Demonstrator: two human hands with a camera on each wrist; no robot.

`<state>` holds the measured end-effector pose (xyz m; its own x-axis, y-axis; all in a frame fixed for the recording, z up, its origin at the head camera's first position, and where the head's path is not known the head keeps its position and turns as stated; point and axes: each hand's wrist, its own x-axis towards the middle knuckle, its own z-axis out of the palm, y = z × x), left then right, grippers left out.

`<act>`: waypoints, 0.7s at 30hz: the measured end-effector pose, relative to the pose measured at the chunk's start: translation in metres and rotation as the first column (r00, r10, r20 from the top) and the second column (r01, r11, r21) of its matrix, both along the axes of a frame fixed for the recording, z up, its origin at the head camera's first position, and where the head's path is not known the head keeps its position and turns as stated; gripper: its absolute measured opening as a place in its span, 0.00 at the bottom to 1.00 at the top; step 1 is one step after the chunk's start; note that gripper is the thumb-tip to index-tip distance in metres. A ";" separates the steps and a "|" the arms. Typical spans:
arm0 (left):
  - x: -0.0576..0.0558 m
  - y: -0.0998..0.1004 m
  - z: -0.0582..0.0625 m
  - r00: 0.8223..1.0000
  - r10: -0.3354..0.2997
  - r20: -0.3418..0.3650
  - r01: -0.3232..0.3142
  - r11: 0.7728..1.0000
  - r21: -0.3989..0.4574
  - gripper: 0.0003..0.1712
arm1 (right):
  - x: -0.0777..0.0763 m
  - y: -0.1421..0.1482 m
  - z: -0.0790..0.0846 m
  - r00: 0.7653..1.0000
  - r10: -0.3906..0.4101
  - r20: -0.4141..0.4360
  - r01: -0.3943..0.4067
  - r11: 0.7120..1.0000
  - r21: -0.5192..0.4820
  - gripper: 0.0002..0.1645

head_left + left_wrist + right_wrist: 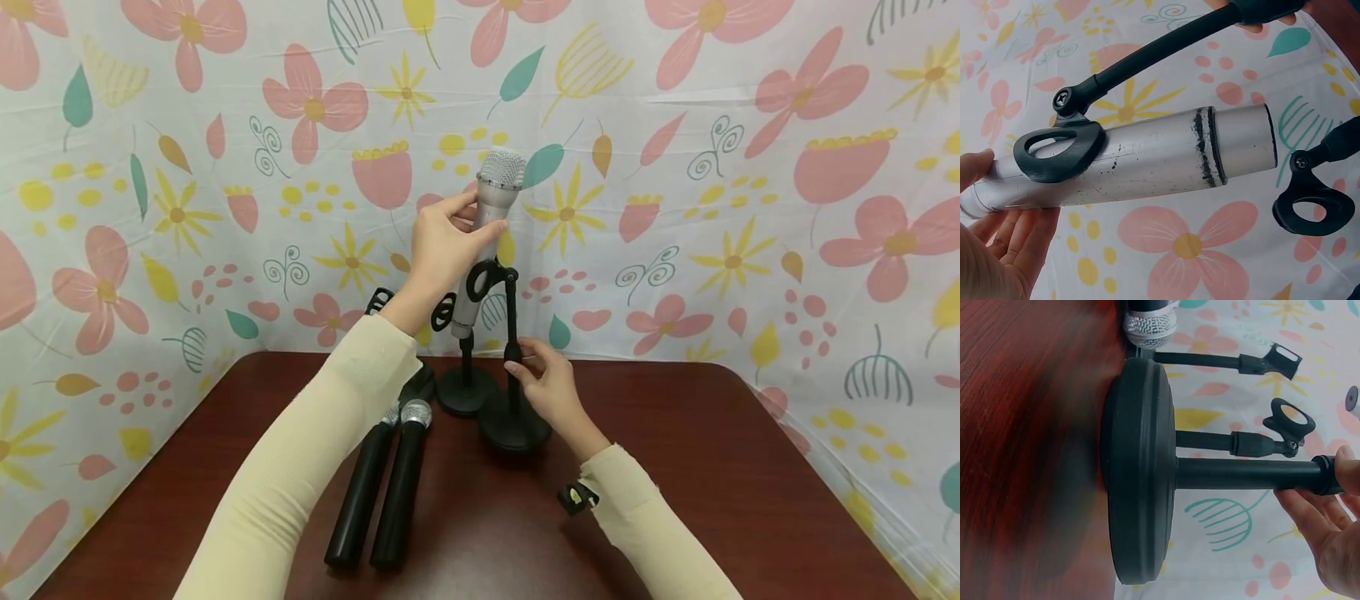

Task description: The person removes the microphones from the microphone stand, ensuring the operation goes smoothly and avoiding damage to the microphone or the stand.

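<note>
My left hand pinches a silver microphone near its mesh head, thumb on one side and fingers on the other. The microphone hangs tilted, head up. Its body passes behind the black clip of a microphone stand; whether it sits inside the clip I cannot tell. My right hand grips that stand's upright pole just at the collar, above the round black base. In the left wrist view the microphone's tail end points away from the left hand.
A second microphone stand with a ring-shaped clip is close behind. A third stand's clip shows farther left. Two black microphones with silver heads lie side by side on the brown table. Floral cloth surrounds the table.
</note>
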<state>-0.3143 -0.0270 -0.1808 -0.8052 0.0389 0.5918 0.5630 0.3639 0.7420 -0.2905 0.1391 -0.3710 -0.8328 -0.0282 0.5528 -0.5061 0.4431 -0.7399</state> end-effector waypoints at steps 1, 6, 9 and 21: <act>0.000 0.000 0.001 1.000 0.004 -0.004 -0.004 1.000 0.004 0.33 | 0.000 0.000 0.000 1.000 -0.002 -0.001 0.002 1.000 -0.002 0.21; 0.002 0.000 0.006 0.999 0.017 -0.036 -0.016 1.000 0.022 0.30 | 0.000 -0.001 0.002 1.000 -0.003 0.001 0.003 1.000 -0.001 0.21; 0.003 -0.001 0.008 0.999 0.021 -0.037 -0.020 0.999 0.043 0.30 | 0.001 -0.002 0.003 1.000 0.003 -0.001 -0.003 1.000 -0.002 0.21; 0.000 -0.006 0.018 1.000 0.000 -0.026 0.005 0.985 0.173 0.32 | 0.005 -0.005 0.010 1.000 0.022 0.007 -0.022 1.000 -0.013 0.22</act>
<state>-0.3138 -0.0326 -0.1625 -0.7896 -0.0640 0.6103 0.5835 0.2294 0.7791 -0.2857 0.1345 -0.3605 -0.8360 -0.0400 0.5473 -0.5105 0.4224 -0.7489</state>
